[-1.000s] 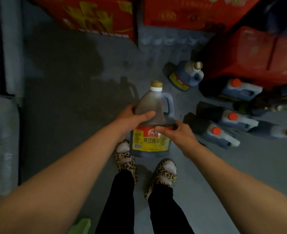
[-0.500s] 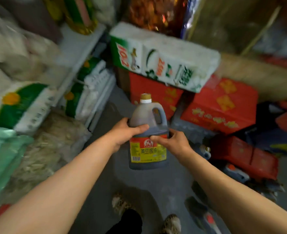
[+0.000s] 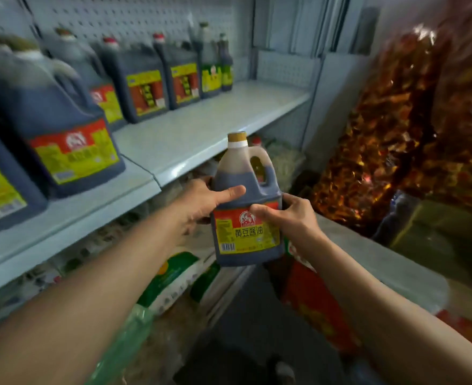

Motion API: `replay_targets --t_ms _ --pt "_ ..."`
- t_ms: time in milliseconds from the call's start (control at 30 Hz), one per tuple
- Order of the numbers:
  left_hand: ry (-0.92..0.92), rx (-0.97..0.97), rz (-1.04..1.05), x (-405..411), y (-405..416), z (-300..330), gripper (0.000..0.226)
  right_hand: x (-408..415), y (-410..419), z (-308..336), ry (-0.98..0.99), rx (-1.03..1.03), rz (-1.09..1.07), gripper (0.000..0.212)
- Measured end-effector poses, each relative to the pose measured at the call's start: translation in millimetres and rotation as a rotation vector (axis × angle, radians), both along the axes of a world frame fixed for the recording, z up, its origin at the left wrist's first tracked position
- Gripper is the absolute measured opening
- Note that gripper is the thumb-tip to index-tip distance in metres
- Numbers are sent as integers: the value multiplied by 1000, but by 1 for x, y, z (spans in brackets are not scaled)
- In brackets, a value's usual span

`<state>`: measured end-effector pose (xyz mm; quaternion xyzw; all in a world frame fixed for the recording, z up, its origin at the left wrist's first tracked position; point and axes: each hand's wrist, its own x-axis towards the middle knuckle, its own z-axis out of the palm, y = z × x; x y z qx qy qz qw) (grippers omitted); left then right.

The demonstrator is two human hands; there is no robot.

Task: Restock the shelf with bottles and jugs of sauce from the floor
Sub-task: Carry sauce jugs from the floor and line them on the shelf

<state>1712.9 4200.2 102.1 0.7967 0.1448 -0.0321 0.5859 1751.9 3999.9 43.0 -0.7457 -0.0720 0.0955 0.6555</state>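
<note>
I hold a dark soy sauce jug (image 3: 247,187) upright in the air, just in front of the white shelf's (image 3: 201,129) front edge. It has a gold cap, a handle on its right side and a red and yellow label. My left hand (image 3: 207,200) grips its left side and my right hand (image 3: 287,215) grips its right side over the label. On the shelf, several similar jugs (image 3: 62,129) stand in a row at the left and back, with two slimmer bottles (image 3: 215,65) at the row's far end.
The shelf's right half is bare up to a white upright post (image 3: 315,87). Big bags of dried red chillies (image 3: 412,129) hang at the right. Rice sacks (image 3: 173,279) lie on the lower shelf, red cartons (image 3: 312,301) stand below my right arm.
The view has swung up from the floor to the shelf. Both hands have lifted the jug from floor level up to the shelf's edge, keeping the same grip.
</note>
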Motion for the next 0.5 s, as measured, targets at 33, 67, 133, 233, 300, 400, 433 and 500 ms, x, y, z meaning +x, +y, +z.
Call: replay_targets --t_ms 33,67,133,233,300,400,433,500 --pt "-33 11 32 7 12 14 45 14 12 17 -35 -4 30 61" --pt "-61 20 70 14 24 27 43 28 25 31 -70 -8 56 62" --pt "-123 23 145 27 47 52 39 59 52 58 -152 0 121 63" --pt "-229 56 252 50 80 90 31 109 99 94 -265 29 216 66" --pt "-303 79 322 66 100 112 29 142 135 113 -315 58 280 69" --pt "-373 100 450 93 133 128 42 186 186 132 -326 79 386 75" --pt "-383 101 491 102 143 128 48 199 201 133 -311 92 437 74" --pt "-396 102 572 119 160 121 59 220 227 128 -278 119 525 69"
